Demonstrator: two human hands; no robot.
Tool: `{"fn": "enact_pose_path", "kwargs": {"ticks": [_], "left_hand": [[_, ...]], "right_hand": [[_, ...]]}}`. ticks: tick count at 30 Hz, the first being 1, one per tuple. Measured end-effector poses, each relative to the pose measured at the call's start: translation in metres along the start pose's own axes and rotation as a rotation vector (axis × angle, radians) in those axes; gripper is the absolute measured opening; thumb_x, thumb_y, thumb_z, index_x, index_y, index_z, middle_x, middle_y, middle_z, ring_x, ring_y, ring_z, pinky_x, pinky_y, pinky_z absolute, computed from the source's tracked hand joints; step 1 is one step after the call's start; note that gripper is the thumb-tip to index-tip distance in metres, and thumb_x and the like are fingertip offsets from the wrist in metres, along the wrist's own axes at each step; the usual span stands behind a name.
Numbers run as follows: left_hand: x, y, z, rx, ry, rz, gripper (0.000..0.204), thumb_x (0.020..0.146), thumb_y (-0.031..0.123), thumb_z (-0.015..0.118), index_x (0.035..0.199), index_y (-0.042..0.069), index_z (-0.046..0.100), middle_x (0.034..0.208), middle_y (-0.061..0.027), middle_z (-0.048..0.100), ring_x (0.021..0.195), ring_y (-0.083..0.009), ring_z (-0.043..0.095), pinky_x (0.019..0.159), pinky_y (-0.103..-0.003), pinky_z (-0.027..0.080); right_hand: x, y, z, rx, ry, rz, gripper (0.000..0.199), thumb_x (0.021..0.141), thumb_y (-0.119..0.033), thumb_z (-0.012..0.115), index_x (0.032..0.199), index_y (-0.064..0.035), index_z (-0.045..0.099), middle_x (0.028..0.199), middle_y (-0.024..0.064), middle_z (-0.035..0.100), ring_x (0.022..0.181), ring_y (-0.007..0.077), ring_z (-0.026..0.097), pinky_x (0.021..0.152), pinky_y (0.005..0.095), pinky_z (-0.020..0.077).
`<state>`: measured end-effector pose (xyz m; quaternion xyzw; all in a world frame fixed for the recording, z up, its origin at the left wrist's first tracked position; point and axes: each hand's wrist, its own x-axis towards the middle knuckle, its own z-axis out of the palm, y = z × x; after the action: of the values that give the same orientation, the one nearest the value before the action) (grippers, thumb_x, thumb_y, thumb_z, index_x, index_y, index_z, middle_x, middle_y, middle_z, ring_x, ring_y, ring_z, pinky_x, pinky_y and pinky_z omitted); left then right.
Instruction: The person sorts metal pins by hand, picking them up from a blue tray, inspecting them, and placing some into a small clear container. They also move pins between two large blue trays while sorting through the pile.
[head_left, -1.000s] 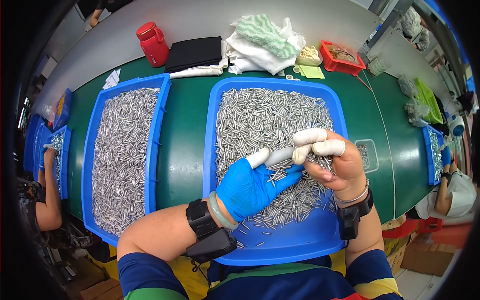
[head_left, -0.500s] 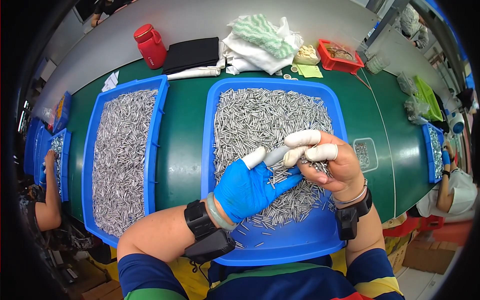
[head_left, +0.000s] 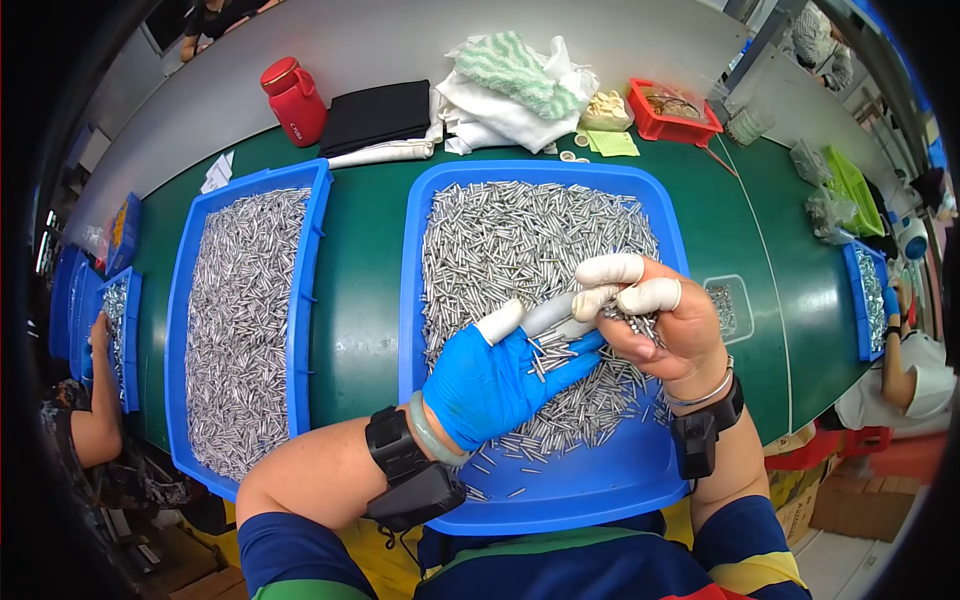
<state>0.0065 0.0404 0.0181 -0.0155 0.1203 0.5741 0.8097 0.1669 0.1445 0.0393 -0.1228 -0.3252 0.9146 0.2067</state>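
Observation:
My left hand (head_left: 485,385) wears a blue glove with pale cots on the thumb and index finger. It is turned palm up, with several small silver metal pins (head_left: 552,352) lying across its fingers, the thumb and index finger held over them. Close beside it on the right, my right hand (head_left: 690,330) is bare apart from white finger cots. Its fingers curl around a handful of the same pins (head_left: 635,320), and its fingertips come near the left fingertips. Both hands are above a blue tray (head_left: 570,505) heaped with loose pins (head_left: 530,225).
A second blue tray (head_left: 309,250) full of pins stands at left. A small clear box (head_left: 742,310) sits at right. Behind are a red flask (head_left: 295,103), black cloth (head_left: 378,112), white and green cloths (head_left: 515,75) and a red basket (head_left: 655,128). Co-workers sit at both sides.
My right fingertips have lifted slightly away from the left hand. More of the pins lying on my left fingers now show.

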Motion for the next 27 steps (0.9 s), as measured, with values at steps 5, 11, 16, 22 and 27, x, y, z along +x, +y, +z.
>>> {"fn": "enact_pose_path", "kwargs": {"ticks": [5, 11, 16, 22, 27], "left_hand": [[0.0, 0.0, -0.002, 0.003, 0.021, 0.007, 0.046, 0.093, 0.027, 0.031, 0.126, -0.005, 0.032, 0.124, -0.0182, 0.042, 0.114, -0.0284, 0.043, 0.1, -0.044, 0.034], [0.001, -0.001, -0.002, -0.001, 0.045, 0.019, 0.043, 0.093, 0.026, 0.033, 0.122, -0.005, 0.035, 0.121, -0.0186, 0.044, 0.113, -0.0287, 0.044, 0.099, -0.046, 0.035], [0.0, 0.0, 0.0, -0.007, 0.037, 0.017, 0.043, 0.093, 0.026, 0.032, 0.123, -0.005, 0.034, 0.122, -0.0193, 0.043, 0.114, -0.0291, 0.044, 0.099, -0.046, 0.035], [-0.002, 0.0, 0.003, 0.009, 0.024, 0.032, 0.045, 0.093, 0.025, 0.031, 0.121, -0.01, 0.035, 0.123, -0.0218, 0.042, 0.115, -0.0308, 0.042, 0.1, -0.044, 0.034], [-0.003, 0.0, 0.006, 0.035, 0.022, 0.059, 0.047, 0.093, 0.024, 0.03, 0.117, -0.015, 0.038, 0.12, -0.0247, 0.043, 0.115, -0.0333, 0.041, 0.101, -0.044, 0.034]], "right_hand": [[-0.001, 0.0, 0.007, -0.115, 0.008, 0.042, 0.039, 0.075, -0.001, 0.04, 0.111, 0.0091, 0.049, 0.095, 0.0229, 0.058, 0.043, 0.009, 0.04, 0.037, 0.0173, 0.0331], [-0.002, 0.001, 0.017, -0.117, 0.058, 0.103, 0.039, 0.074, 0.002, 0.041, 0.111, 0.009, 0.048, 0.094, 0.0221, 0.058, 0.043, 0.0086, 0.04, 0.038, 0.0174, 0.0328], [-0.002, 0.001, 0.013, -0.143, 0.033, 0.101, 0.038, 0.074, 0.002, 0.04, 0.11, 0.0092, 0.049, 0.092, 0.0238, 0.058, 0.039, 0.0095, 0.039, 0.036, 0.0184, 0.0325], [-0.003, 0.002, 0.003, -0.011, -0.045, 0.028, 0.037, 0.075, 0.001, 0.041, 0.11, 0.0085, 0.049, 0.086, 0.0226, 0.058, 0.037, 0.0109, 0.038, 0.035, 0.0197, 0.0323], [-0.001, -0.001, -0.005, 0.139, -0.174, -0.065, 0.035, 0.079, -0.003, 0.041, 0.111, 0.0077, 0.049, 0.08, 0.0183, 0.059, 0.037, 0.0107, 0.039, 0.035, 0.0184, 0.0322]]}}
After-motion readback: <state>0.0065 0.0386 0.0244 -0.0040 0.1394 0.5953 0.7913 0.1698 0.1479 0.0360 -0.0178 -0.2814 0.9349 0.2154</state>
